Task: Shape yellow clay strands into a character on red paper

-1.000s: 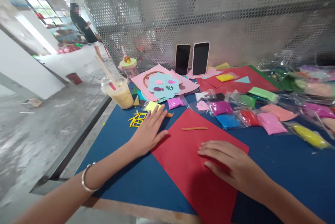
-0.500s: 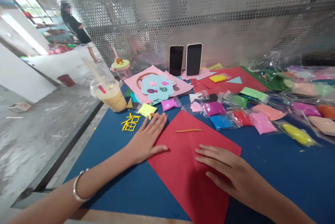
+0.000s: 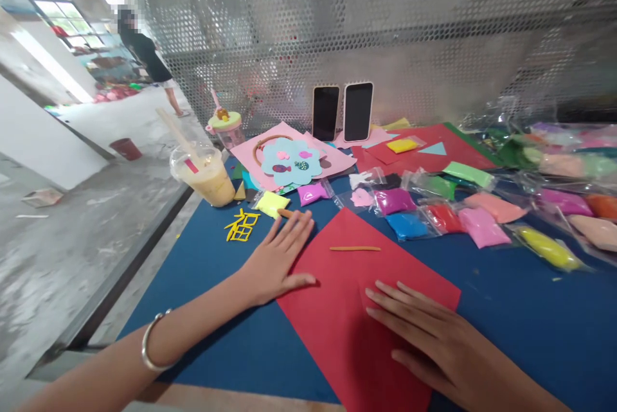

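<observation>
A sheet of red paper (image 3: 337,296) lies turned like a diamond on the blue tabletop (image 3: 231,348). Near its far corner rests a thin orange-brown clay strip (image 3: 355,248). My left hand (image 3: 277,261) lies flat with fingers spread at the paper's left edge. A second brown strip (image 3: 285,213) shows just beyond those fingertips. My right hand (image 3: 424,328) rests open over the right part of the sheet, fingers stretched out. To the left of my left hand sits a yellow clay character (image 3: 241,225), with a bright yellow clay packet (image 3: 271,204) behind it.
Several coloured clay packets (image 3: 446,216) spread along the right. A drink cup (image 3: 207,177) stands at the left edge, a lidded cup (image 3: 226,126) behind it. Two phones (image 3: 357,112) lean at the perforated metal panel (image 3: 289,26). A person (image 3: 144,52) stands far left.
The red paper and the strip on it have shifted slightly right and nearer to me. Both hands have moved a little the same way, still spread out.
</observation>
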Motion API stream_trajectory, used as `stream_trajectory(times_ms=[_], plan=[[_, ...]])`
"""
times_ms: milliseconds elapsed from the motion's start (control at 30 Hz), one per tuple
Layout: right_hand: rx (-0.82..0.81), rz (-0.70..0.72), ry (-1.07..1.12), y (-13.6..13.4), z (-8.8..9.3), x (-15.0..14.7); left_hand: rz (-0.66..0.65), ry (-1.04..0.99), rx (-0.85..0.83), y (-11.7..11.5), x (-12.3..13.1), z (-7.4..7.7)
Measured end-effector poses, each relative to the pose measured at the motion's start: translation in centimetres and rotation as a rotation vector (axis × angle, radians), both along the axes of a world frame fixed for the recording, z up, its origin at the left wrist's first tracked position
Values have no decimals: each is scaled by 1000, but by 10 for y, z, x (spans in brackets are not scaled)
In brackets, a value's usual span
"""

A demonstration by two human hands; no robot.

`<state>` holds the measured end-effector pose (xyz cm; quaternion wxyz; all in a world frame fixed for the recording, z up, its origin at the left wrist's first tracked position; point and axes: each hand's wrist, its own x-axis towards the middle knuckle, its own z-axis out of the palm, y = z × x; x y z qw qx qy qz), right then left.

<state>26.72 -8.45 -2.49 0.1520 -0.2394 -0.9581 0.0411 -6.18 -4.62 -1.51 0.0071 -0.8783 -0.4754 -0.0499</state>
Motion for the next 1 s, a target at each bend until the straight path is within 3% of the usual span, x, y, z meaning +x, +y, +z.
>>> stream_trajectory(times_ms=[67,167,333,533,667,833,1000], plan=[[-41,-9,-7,0,-1,0,1,2,-8,3,-1,0],[-96,-23,-3,0,-1,1,112,-16,4,5,0,-1],[-168,-22,-13,-1,0,3,-71,-81,-27,1,5,2],[-289,-51,-3,-2,-4,6,93,-391,284,-3,-20,38],[-305,-60,13,-3,-5,7,222,-290,227,-21,-32,53],[-273,-54,36,-2,-5,6,223,-110,73,-43,-26,35],[-237,-57,2,-2,-7,5,240,-152,81,-44,-19,21]])
